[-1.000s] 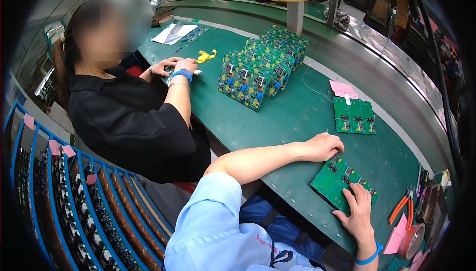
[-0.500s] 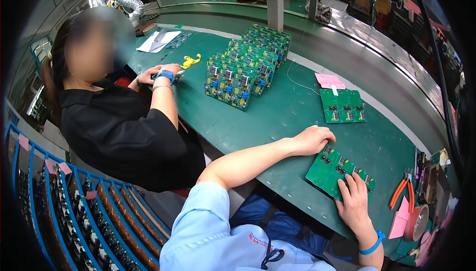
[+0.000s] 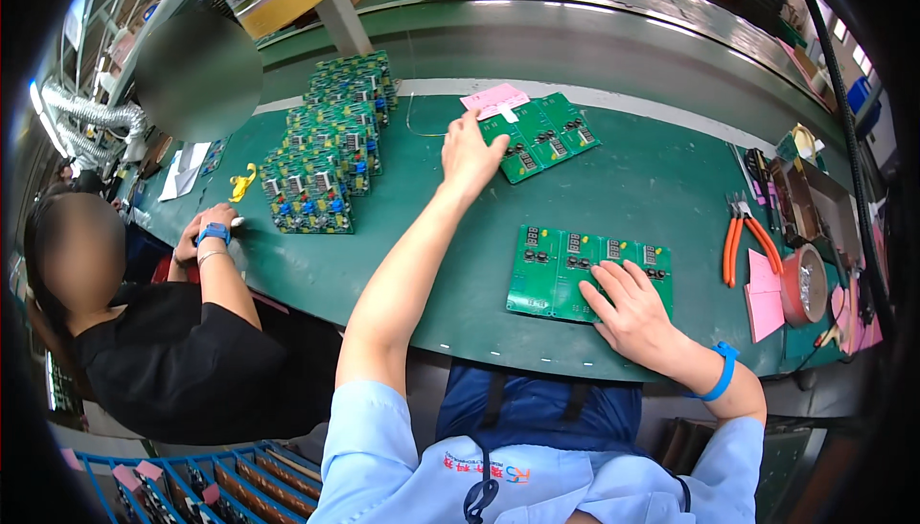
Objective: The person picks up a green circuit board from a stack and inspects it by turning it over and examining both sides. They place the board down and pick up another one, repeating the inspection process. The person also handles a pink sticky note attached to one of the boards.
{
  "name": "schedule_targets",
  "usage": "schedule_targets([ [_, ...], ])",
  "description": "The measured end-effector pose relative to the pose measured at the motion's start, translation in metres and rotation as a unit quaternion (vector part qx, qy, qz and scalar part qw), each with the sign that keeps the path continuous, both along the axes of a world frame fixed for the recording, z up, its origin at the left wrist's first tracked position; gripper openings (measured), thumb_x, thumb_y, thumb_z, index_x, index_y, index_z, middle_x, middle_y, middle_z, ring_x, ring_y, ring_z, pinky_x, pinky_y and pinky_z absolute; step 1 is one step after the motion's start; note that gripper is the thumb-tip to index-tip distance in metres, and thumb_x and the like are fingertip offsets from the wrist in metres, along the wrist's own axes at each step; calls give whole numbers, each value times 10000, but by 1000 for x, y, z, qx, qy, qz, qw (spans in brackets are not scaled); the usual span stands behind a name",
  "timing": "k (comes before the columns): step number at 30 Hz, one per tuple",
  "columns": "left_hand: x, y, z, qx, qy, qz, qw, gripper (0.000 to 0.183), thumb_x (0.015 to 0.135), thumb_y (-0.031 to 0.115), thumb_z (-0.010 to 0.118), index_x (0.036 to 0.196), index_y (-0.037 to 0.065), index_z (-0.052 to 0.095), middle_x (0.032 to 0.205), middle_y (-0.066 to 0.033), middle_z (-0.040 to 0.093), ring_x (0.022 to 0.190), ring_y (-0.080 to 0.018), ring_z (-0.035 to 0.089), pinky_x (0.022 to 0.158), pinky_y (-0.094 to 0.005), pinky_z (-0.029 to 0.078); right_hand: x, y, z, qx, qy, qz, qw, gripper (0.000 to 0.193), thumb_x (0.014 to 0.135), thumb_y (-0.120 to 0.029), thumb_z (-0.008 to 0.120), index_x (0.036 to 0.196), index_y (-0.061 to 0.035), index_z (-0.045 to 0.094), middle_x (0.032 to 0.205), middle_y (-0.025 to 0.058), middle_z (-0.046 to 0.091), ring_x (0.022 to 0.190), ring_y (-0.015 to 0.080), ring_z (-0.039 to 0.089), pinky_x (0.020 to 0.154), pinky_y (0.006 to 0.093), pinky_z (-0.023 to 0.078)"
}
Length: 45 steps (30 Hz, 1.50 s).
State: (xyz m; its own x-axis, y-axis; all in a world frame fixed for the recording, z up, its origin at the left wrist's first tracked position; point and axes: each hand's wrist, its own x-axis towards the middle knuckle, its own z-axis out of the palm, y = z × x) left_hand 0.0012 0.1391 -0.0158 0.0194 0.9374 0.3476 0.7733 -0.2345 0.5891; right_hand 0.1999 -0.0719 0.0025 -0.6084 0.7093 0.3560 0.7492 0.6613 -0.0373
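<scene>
A green circuit board panel [image 3: 537,280] with black digit displays and round black parts lies flat near the table's front edge. My right hand [image 3: 634,318] rests on its right part, fingers stretched out. Farther back, my left hand [image 3: 468,158] is at the left edge of a second green panel [image 3: 548,126], its thumb and forefinger apart. Whether the fingertips touch that panel is hard to tell. A pink paper slip [image 3: 494,100] with a white tab lies over this panel's far left corner.
Rows of upright populated circuit boards [image 3: 321,155] stand at the left. Beyond them a co-worker's hands [image 3: 206,227] rest at the table edge. At the right lie orange-handled pliers [image 3: 743,232], pink papers [image 3: 764,299] and a round red container [image 3: 803,284].
My left hand has left the near panel's corner and reached out to the far panel. My right hand stays on the near panel, while the whole view has turned.
</scene>
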Motion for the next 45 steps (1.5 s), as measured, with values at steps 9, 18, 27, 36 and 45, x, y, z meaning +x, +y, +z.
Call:
schedule_targets([
  [9, 5, 16, -2, -240, -425, -9, 873, 544, 689, 91, 632, 1146, -7, 352, 946, -115, 538, 726, -167, 559, 593, -262, 447, 2, 2, -6, -3, 26, 1, 1000, 396, 585, -58, 592, 966, -5, 499, 971, 164, 491, 950, 288, 475, 833, 429, 367],
  [18, 11, 7, -9, -294, -583, -106, 750, 252, 813, 125, 480, 1040, 25, 437, 974, -91, 530, 877, -190, 526, 799, -343, 425, 5, 0, -5, -34, 9, 7, 999, 547, 596, -305, 659, 1015, -2, 481, 1033, 180, 469, 1005, 302, 443, 864, 440, 338],
  [27, 8, -16, 10, -237, -622, -206, 717, 259, 835, 99, 433, 1074, 7, 395, 1003, -92, 516, 880, -176, 538, 770, -342, 451, 14, 6, 32, 13, 31, -45, 998, 570, 581, -343, 668, 1019, -20, 498, 1063, 163, 465, 1029, 312, 434, 888, 458, 312],
  [36, 12, -52, 23, -318, -631, -311, 636, 298, 825, 139, 457, 1076, -21, 434, 1017, -108, 547, 888, -176, 560, 792, -314, 459, 64, 72, 34, -347, 630, -80, 690, 489, 814, -323, 503, 1183, -29, 375, 1050, 95, 509, 937, 172, 511, 784, 301, 418],
  [45, 17, -67, 28, -355, -572, -317, 668, 444, 812, 305, 490, 1153, 34, 407, 1084, -85, 515, 986, -179, 503, 845, -335, 409, 50, 68, 12, -400, 689, -18, 604, 269, 861, -197, 434, 1054, -11, 453, 946, 47, 552, 828, 104, 553, 708, 263, 481],
])
